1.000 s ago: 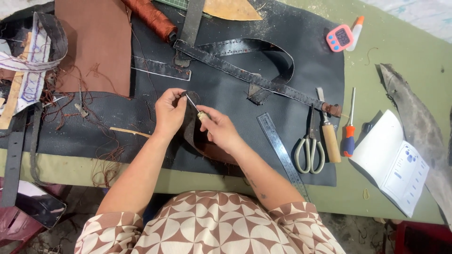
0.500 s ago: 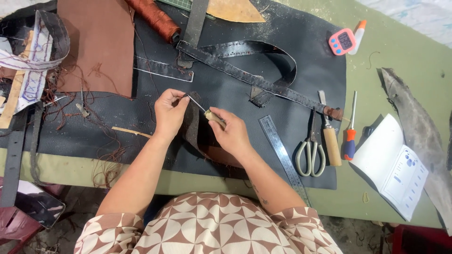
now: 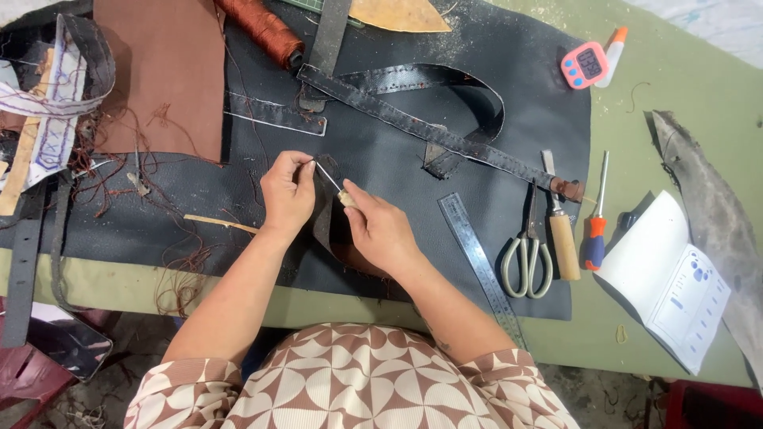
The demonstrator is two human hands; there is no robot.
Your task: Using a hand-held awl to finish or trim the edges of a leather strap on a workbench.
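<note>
Nearby, white booklet [image 3: 664, 282], pink timer [image 3: 585, 65], green table [image 3: 699, 87]

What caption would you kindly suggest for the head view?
Left hand pinches a dark leather piece while right hand grips a thin metal awl.

Right hand [image 3: 381, 230] grips awl [image 3: 334, 187], left hand [image 3: 288, 195] pinches dark leather piece [image 3: 327, 230]; steel ruler [image 3: 479, 258] beside.

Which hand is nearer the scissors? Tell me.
Right. The right hand works just left of the scissors; the left hand sits farther left, beyond it.
</note>
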